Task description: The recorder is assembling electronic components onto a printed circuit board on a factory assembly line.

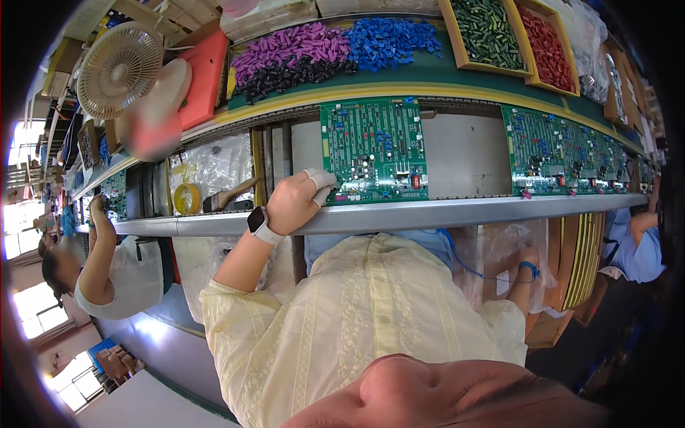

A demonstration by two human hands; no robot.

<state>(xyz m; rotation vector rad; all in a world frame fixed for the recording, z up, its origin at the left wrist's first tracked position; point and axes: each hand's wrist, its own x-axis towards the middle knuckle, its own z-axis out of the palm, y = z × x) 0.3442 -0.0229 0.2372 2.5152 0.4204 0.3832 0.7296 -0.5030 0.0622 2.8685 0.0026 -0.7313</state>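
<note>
A green circuit board (372, 146), crowded with small components, lies across the rails straight in front of me. My left hand (303, 194) grips its lower left corner. White finger cots cover some of the fingertips, and a watch (262, 225) is on that wrist. Along the board's near edge are a red component (417, 181) and a small magenta one. My right hand (526, 258) hangs low on the right, below the metal rail, beside a clear plastic bag (499, 250). A blue wrist strap (529, 269) with a coiled cord circles that wrist; its fingers are too unclear to read.
More green boards (564, 153) stand to the right. Purple (292, 50), black and blue parts (392, 43) lie in heaps beyond the rail, near trays of green (489, 32) and red parts (546, 50). Leftward are a brush (232, 195), yellow tape (187, 198), a fan (120, 70) and a co-worker.
</note>
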